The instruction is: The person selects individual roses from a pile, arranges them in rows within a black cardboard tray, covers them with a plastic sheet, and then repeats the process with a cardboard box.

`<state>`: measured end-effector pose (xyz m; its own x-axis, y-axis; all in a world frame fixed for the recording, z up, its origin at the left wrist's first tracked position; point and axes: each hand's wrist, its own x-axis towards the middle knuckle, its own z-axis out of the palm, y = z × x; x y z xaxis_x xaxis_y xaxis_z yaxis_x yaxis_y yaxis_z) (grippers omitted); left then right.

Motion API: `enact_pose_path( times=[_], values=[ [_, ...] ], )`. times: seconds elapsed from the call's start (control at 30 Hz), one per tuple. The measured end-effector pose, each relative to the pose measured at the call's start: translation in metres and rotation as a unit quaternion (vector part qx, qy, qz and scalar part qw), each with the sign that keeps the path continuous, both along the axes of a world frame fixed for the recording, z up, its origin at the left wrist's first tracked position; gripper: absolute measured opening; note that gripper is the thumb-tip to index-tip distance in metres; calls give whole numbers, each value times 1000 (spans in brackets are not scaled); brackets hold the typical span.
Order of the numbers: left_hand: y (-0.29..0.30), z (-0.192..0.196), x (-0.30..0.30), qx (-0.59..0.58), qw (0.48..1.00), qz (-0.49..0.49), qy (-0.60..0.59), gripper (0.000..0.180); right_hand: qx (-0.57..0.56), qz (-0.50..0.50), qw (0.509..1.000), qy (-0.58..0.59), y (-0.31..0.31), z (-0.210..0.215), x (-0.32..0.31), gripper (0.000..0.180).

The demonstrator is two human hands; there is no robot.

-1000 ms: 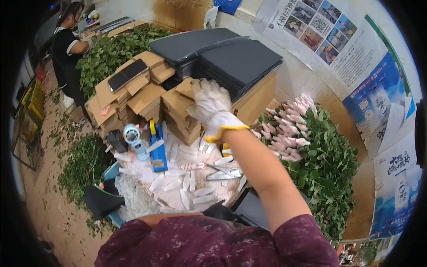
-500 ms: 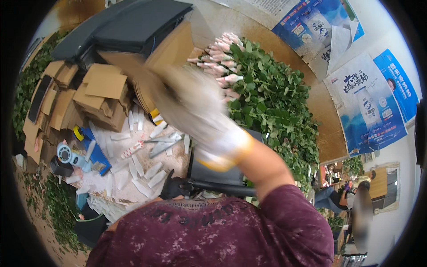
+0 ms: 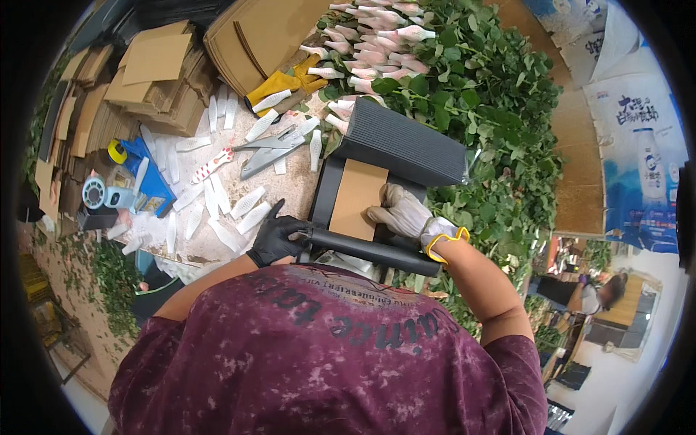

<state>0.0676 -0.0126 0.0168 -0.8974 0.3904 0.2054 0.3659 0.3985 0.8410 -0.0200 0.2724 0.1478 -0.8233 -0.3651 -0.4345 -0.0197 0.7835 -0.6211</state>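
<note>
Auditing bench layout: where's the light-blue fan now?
Head view, left side: the fan is left of the blue tape dispenser, beside the black box.

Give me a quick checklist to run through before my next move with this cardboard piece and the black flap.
1. Left hand at the black flap: ok, at its left end; firmness of grip cannot tell.
2. Right hand on the cardboard piece: ok.
3. Cardboard piece lying on the black sheet: ok.
4. Underside of the cardboard: cannot tell, hidden.
5. Grey metal tool away from both hands: ok.
6. Corrugated panel free of the leaves: cannot tell, they overlap in this view.
</note>
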Motion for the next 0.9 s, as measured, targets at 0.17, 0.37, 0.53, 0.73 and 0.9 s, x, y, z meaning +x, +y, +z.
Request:
enact_pose_path(
  times=[0.17,0.37,0.53,0.73,0.9],
  values=[
    [-17,56,-31,-153,976,-149,-31,41,43,35,997,56,1,-4,-1,42],
    [29,109,-110,54,965,-254,-14,63,268,137,953,-20,-24,45,-14,36],
    [56,71,-101,-129,951,-280,30,84,294,243,924,-33,-52,77,-19,26],
    [41,82,-98,-171,939,-298,3,76,176,152,926,298,14,135,-76,14],
    [55,82,-104,-149,920,-345,111,64,443,3,813,377,146,49,-174,28]
  ],
)
